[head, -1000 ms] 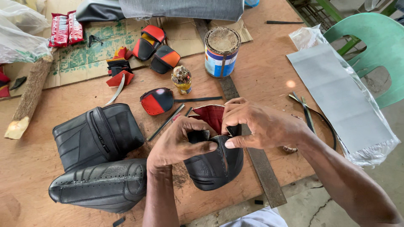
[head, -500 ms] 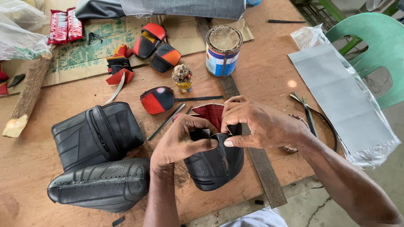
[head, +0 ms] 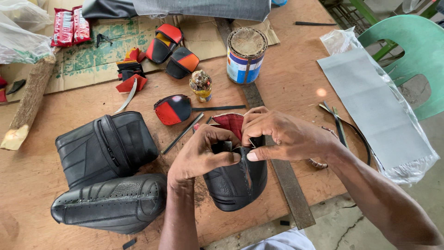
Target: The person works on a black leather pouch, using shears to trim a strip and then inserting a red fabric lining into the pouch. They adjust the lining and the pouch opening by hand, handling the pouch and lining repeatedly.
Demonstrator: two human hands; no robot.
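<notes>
Black leather is the stuff in hand: a small pouch [head: 237, 178] with a red lining [head: 230, 124] sits at the near edge of the wooden table [head: 296, 88], between both hands. The left hand [head: 202, 153] is curled over the pouch's top left rim, thumb pressed along the opening. The right hand [head: 282, 135] comes in from the right and pinches the rim between thumb and forefinger, the two thumbs almost touching over a stitched seam that runs down the middle. Both hands are narrow, closed on the pouch.

As far as it shows, the body of the pouch is already shaped and its centre seam perforated or sewn; the mouth is open with the lining showing, so I judge the top edge is what is left to finish.

Left of the hands lie two larger black bags [head: 105, 149], one with a zip, the nearer one [head: 111, 204] dotted with holes; both look further along. Farther off are small red-and-black pieces [head: 172, 109], a little jar [head: 201, 86], a tin [head: 246, 55] and cardboard [head: 83, 60]. A metal ruler [head: 286, 185] runs under the right hand, and a grey sheet [head: 370, 102] lies to the right near a green chair [head: 411, 51].
</notes>
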